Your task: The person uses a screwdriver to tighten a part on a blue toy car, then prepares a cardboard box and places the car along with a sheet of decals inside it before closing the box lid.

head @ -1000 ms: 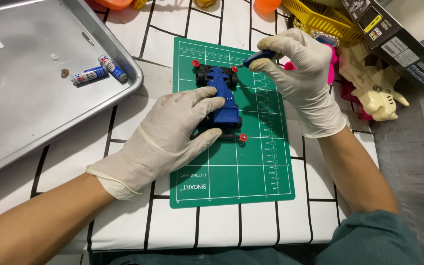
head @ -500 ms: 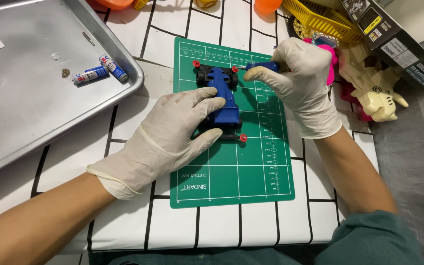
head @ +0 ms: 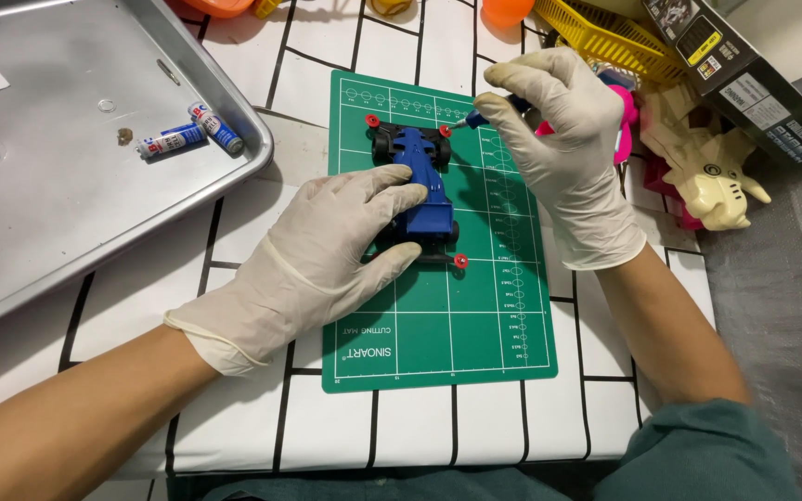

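Toy car (head: 420, 181), blue with black wheels and red rollers at its corners, lies on the green cutting mat (head: 447, 315). Gloved left hand (head: 327, 255) presses flat over its rear half, fingers spread, pinning rather than gripping it. Gloved right hand (head: 563, 130) pinches a small screwdriver (head: 485, 113), its tip seemingly at the front right roller, though the contact is too small to confirm. Left of the mat, two batteries (head: 187, 134) lie in a metal tray (head: 252, 158)
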